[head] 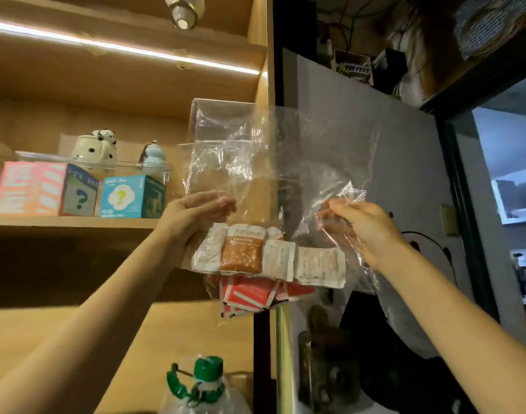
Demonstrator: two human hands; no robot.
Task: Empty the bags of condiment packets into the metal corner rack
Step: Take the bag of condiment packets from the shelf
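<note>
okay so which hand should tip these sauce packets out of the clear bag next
Probably the left hand: it sits beside the packets and seems to support them through the clear bag. The right hand only pinches loose plastic at the far edge.

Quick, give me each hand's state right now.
Left hand: closed on the left side of the clear, crinkled plastic bag of condiment packets.
Right hand: pinching the bag's right edge.
</note>
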